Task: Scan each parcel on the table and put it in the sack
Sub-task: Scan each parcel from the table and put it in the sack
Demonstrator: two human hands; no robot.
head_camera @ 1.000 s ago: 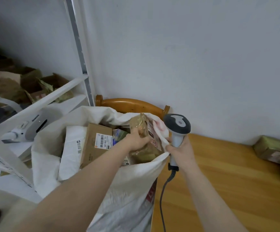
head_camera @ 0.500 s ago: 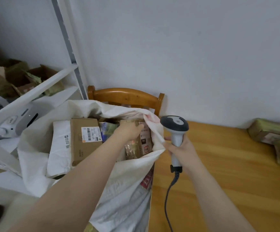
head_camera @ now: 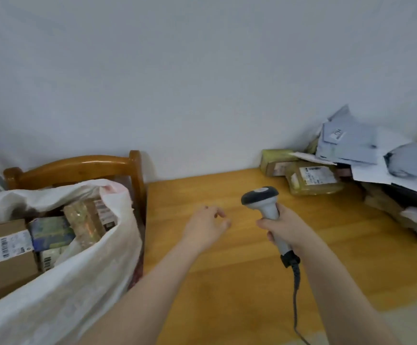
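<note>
The white sack stands at the left, open, with several parcels inside; a brown taped parcel leans near its rim. My left hand hovers over the wooden table, empty, fingers loosely curled. My right hand grips the handle of the grey barcode scanner, whose cable runs down toward me. A pile of parcels lies at the table's far right: a tape-wrapped yellowish parcel in front, grey mailer bags on top.
A wooden chair stands behind the sack against the white wall. A cardboard box with a barcode label fills the sack's left side. More grey and dark bags crowd the table's right edge.
My left hand has let go of the brown parcel in the sack and moved right over the table. The view has swung right, showing the parcel pile. My right hand went on holding the scanner.
</note>
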